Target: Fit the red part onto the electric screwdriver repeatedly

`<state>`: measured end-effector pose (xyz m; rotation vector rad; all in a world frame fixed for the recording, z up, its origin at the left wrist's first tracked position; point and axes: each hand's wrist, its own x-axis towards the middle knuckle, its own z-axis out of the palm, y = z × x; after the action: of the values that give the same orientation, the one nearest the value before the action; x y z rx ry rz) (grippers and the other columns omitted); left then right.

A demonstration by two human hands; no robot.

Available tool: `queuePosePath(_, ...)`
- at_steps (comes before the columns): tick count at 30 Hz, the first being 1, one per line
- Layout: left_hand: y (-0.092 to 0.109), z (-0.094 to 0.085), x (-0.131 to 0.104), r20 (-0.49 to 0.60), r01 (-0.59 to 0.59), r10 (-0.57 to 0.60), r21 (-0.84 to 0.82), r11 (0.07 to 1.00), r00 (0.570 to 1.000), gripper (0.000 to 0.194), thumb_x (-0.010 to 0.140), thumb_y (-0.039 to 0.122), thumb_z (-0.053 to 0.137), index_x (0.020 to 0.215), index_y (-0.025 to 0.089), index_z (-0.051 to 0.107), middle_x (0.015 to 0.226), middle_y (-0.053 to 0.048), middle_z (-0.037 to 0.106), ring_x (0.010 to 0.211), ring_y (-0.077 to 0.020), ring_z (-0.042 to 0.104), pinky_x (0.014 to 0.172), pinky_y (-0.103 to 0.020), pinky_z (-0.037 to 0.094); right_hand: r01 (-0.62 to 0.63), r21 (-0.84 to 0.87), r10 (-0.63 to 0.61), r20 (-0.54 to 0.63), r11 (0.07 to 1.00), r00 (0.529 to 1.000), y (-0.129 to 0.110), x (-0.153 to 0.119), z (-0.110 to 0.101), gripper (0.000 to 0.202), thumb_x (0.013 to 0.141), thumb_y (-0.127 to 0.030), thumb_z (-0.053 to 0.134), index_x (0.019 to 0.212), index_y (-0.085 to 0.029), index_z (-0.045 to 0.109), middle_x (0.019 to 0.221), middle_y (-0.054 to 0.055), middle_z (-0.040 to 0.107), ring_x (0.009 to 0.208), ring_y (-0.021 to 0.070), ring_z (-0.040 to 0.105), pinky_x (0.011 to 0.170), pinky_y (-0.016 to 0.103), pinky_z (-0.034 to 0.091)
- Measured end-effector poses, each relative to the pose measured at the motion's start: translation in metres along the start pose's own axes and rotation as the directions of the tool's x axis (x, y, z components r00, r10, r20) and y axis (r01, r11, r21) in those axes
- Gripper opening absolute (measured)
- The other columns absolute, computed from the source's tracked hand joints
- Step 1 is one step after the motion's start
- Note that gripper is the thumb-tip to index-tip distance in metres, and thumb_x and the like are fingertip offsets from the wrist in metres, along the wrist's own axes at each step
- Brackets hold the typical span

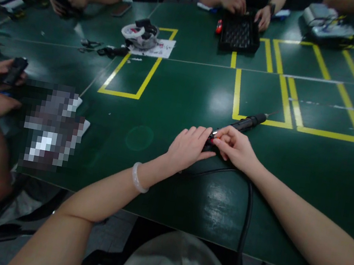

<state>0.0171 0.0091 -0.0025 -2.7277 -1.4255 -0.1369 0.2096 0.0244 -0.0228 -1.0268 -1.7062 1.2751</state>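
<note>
A black pen-like tool with a thin metal tip lies slanted on the green table, its tip toward the upper right. At its lower left end, my left hand is laid over a dark object, fingers together on top and thumb below, holding it. The object is mostly hidden, and whether it joins the tool is unclear. My right hand is closed beside it, thumb and index finger pinching a small red part. A thin black cable runs just below my hands.
A thick black cable hangs over the front edge. People sit left and across; one handles a black tray. A pixelated item lies left. White gear and electronics stand farther back. Yellow tape marks the table.
</note>
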Motion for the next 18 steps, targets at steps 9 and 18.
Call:
queuePosePath(9, -0.007, 0.007, -0.001, -0.032, -0.031, 0.029, -0.040, 0.999, 0.999, 0.080, 0.092, 0.064, 0.067, 0.145, 0.008, 0.045, 0.130, -0.017, 0.059, 0.110, -0.0293, 0.057, 0.088, -0.036, 0.044, 0.070, -0.049, -0.065, 0.092, 0.996, 0.994, 0.001, -0.004, -0.003, 0.025, 0.092, -0.041, 0.067, 0.093, -0.021, 0.053, 0.051, -0.010, 0.050, 0.040, 0.0095, 0.049, 0.044, 0.021, 0.037)
queuePosePath(18, -0.010, 0.010, 0.001, -0.016, -0.045, 0.045, -0.046, 0.998, 0.999, 0.082, 0.091, 0.059, 0.071, 0.148, 0.007, 0.041, 0.132, -0.018, 0.057, 0.110, -0.0299, 0.056, 0.088, -0.039, 0.046, 0.492, -0.613, -0.365, 0.331, 0.618, 0.870, 0.003, -0.008, -0.011, 0.018, 0.099, -0.034, 0.058, 0.100, -0.018, 0.067, 0.085, 0.005, 0.074, 0.067, 0.0141, 0.064, 0.060, 0.023, 0.040)
